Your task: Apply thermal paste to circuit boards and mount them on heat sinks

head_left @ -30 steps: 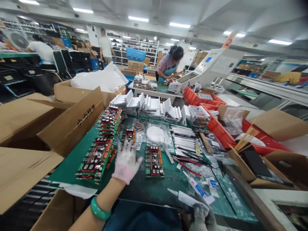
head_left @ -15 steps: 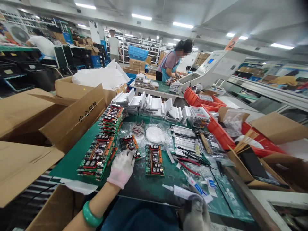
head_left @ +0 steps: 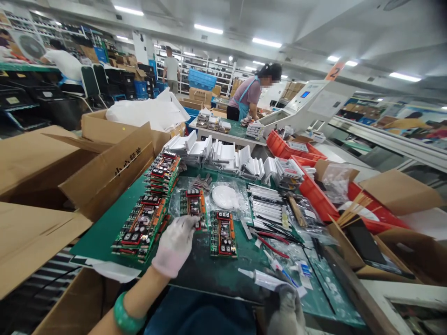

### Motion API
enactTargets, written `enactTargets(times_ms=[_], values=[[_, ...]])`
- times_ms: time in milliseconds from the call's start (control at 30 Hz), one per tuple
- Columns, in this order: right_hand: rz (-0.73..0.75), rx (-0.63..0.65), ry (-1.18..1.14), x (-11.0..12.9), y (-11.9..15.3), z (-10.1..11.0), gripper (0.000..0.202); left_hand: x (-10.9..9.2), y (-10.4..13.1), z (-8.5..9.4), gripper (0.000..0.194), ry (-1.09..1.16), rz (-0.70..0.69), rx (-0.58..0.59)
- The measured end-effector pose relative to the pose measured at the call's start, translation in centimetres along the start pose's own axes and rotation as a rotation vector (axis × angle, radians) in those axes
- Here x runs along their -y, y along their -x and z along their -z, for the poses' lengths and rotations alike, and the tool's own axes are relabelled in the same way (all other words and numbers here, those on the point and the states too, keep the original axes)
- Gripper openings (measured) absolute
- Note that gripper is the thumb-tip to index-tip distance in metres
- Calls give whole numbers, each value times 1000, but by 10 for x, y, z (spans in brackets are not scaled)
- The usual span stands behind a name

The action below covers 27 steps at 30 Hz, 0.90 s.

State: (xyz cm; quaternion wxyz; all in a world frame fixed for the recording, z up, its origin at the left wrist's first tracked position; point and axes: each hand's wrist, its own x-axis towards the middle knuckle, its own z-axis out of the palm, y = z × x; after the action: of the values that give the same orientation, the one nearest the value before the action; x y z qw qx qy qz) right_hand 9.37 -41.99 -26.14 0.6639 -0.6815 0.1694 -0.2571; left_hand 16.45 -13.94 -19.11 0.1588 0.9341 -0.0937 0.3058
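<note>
White-Gloved Left Hand Meets Circuit Board

Bunched fabric fingertips touch the near end of the rectangular, component-studded board, left of a round white disc; whether they pinch it cannot be told. The grey-gloved right hand grips a slim, nozzle-tipped tube, nearer the wearer and right of the disc. Ridged white profiles lie beyond the disc.

Stacked boards left on table, two boards centre, rods right, profiles behind
</note>
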Motion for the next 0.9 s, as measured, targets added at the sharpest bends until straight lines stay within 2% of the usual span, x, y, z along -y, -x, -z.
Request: enactTargets(times_ms=[167,267,333,433,467,567,600,733,900], values=[[-250,-63,-161,13,2,-5,48,-32,59,46,23,226,-231,-56],[-305,-61,-235,25,7,-19,54,-41,86,57,26,328,-277,12],[-311,-27,-247,33,11,-32,57,-41,97,55,26,325,-283,26],[-305,87,-260,44,11,-50,57,-33,105,43,19,264,-299,-17],[-299,126,-256,47,11,-55,56,-30,106,38,25,235,-295,-26],[-237,246,-176,56,7,-68,52,-21,111,23,63,134,-261,-18],[-200,288,-144,58,6,-72,50,-19,114,19,69,117,-244,-5],[-16,392,-42,68,11,-85,39,-19,123,6,65,149,-184,-26],[228,476,97,78,18,-95,28,-21,126,1,58,194,-144,-104]])
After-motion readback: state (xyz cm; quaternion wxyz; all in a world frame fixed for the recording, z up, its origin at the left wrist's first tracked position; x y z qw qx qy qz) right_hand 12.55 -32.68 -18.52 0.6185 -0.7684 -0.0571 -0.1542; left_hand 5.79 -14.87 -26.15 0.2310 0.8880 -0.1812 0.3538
